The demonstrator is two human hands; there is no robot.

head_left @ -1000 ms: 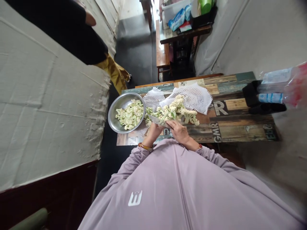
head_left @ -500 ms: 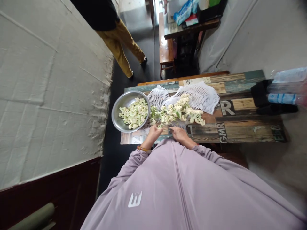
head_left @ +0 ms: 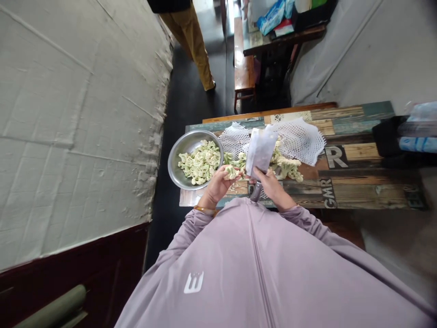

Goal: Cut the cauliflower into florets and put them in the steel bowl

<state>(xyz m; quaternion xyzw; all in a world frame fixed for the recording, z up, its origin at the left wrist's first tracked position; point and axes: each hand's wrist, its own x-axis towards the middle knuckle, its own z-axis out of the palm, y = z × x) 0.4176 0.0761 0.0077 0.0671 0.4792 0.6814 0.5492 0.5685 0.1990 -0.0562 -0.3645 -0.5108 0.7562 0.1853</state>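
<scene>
My left hand (head_left: 218, 184) is closed on a small cauliflower floret (head_left: 231, 172), close to the rim of a steel bowl (head_left: 174, 171). Cut cauliflower pieces (head_left: 200, 163) are heaped inside the bowl. In my right hand (head_left: 270, 184) is a cleaver (head_left: 261, 149), its broad blade tilted up and facing me, its dark handle pointing toward my body. Behind the blade, and partly hidden by it, larger cauliflower pieces (head_left: 288, 167) lie on the table. White foam netting (head_left: 302, 139) is spread under and behind them.
The plank-patterned table (head_left: 368, 182) runs to the right, where a dark holder with plastic-wrapped packs (head_left: 418, 143) stands. A wooden bench (head_left: 244, 68) and another table (head_left: 252, 43) are farther off. A person in tan trousers (head_left: 194, 41) stands at the far left, near a wall (head_left: 85, 114).
The cleaver's blade has swung up into full view in my right hand. My left hand has lifted slightly with a floret. The person in tan trousers has moved farther away.
</scene>
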